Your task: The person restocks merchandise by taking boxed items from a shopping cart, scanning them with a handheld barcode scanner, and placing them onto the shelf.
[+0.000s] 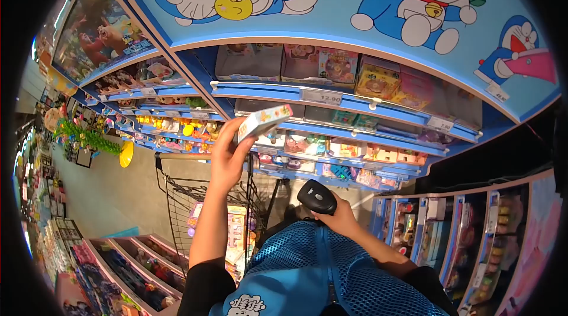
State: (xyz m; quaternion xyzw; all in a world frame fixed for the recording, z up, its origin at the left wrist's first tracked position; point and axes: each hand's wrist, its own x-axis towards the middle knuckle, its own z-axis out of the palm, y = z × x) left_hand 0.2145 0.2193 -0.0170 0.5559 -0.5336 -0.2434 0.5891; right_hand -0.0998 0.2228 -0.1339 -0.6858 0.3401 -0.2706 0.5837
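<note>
My left hand (228,149) is raised in front of the shelves, its fingers wrapped round a small box (264,121) with a white side and a colourful printed edge. Low by my body, my right hand (337,212) grips a black handheld barcode scanner (318,196), its rounded head pointing away from me. The box and the scanner are apart. Just beyond the box is a blue shelf edge with a price tag (321,97) reading 12.90.
A black wire shopping cart (177,197) with boxed goods in it stands below my left arm. Blue shelves (378,112) of boxed toys run ahead, under a cartoon panel (331,8). More shelving flanks both sides, and a yellow round sign (126,154) stands at the left.
</note>
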